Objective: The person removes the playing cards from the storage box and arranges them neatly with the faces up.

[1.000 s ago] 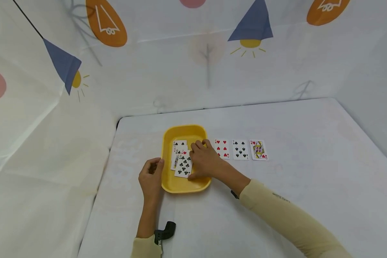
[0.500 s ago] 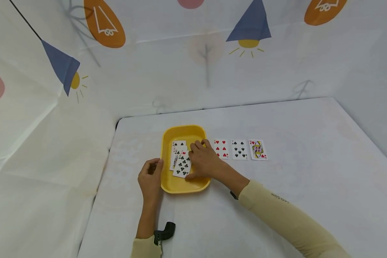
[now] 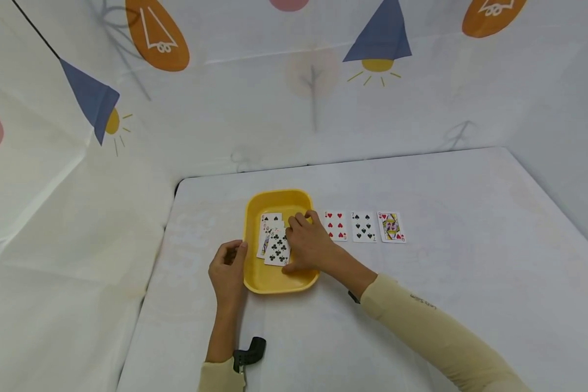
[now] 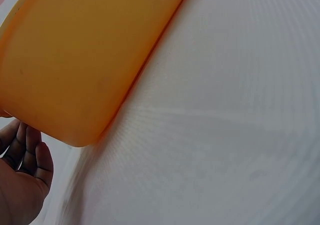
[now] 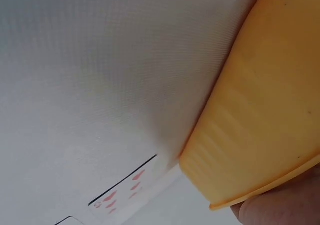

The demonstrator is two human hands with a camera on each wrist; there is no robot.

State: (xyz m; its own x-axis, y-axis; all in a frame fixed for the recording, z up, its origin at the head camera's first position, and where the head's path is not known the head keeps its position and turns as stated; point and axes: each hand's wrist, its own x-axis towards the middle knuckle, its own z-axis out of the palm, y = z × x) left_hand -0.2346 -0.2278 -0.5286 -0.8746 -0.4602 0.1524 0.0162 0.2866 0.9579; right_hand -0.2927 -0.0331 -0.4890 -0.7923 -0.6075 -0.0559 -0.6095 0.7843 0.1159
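In the head view a yellow tray (image 3: 274, 283) holds several overlapping playing cards, with an eight of clubs (image 3: 277, 249) on top and a six of spades (image 3: 271, 217) showing behind it. My right hand (image 3: 310, 243) reaches over the tray's right rim and holds the eight of clubs at its right side. Its fingertips are partly hidden; in the right wrist view only a finger (image 5: 285, 205) by the rim shows. Beside the left rim my left hand (image 3: 229, 269) has loosely bent fingers, thumb at the rim. The left wrist view shows those fingers (image 4: 44, 165) near the tray's underside.
Right of the tray, a six of hearts (image 3: 336, 225), a seven of spades (image 3: 364, 226) and a queen of hearts (image 3: 391, 227) lie face up in a row. White cloth covers the table (image 3: 460, 245), and a printed curtain (image 3: 255, 109) hangs behind it.
The eight of clubs has turned straighter and shifted slightly up in the tray, covering more of the card beneath it. Both hands stay nearly where they were.
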